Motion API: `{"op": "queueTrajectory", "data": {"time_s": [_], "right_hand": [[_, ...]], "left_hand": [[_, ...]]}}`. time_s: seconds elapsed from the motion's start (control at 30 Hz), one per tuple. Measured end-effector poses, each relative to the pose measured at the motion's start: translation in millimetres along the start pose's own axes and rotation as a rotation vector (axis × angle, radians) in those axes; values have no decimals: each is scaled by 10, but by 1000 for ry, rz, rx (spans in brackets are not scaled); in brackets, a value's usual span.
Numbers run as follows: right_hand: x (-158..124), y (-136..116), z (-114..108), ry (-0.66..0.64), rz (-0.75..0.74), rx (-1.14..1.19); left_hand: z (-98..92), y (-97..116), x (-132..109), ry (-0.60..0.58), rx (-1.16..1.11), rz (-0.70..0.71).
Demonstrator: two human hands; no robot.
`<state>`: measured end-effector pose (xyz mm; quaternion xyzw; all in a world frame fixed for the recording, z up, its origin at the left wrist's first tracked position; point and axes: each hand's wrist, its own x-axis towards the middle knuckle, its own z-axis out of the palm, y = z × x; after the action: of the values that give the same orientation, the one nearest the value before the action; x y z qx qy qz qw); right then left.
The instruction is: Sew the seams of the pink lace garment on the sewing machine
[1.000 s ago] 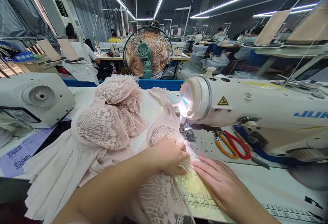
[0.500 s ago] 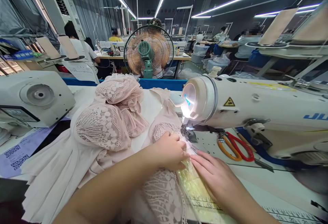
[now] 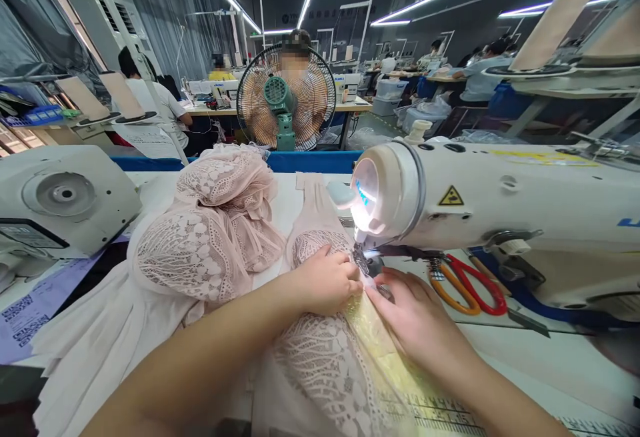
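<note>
A pale pink lace bra (image 3: 323,357) lies under the needle of the white sewing machine (image 3: 465,197), one cup towards me and the other beyond my left hand. My left hand (image 3: 325,282) is closed, its curled fingers gripping the bra close to the lit presser foot (image 3: 360,257). Just to the right, my right hand (image 3: 420,317) has thumb and fingers closed at the bra's edge. A small dark metal piece shows by its fingertips; I cannot tell what it is. Yellowish film (image 3: 385,337) covers the machine bed between my hands.
More lace bras (image 3: 200,237) are heaped on the left. Orange-and-red-handled scissors (image 3: 475,290) lie under the machine arm. A printed ruler scale (image 3: 430,407) runs along the front. Another machine head (image 3: 65,193) stands left. Beyond the table are a fan (image 3: 286,100) and people at work.
The view has shifted slightly. My right hand has moved up nearer the presser foot, its fingers more bent. The bra's far strap lies straighter. My left hand stays on the bra.
</note>
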<state>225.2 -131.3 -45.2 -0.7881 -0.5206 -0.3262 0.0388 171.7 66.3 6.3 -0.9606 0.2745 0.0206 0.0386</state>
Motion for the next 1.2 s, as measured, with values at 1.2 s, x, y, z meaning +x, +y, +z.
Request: {"op": "queueTrajectory", "data": {"time_s": [1.2], "right_hand": [[-108,185,43,61,97,286]], "left_hand": [[156,-528,143,-44,-62,-46]]}}
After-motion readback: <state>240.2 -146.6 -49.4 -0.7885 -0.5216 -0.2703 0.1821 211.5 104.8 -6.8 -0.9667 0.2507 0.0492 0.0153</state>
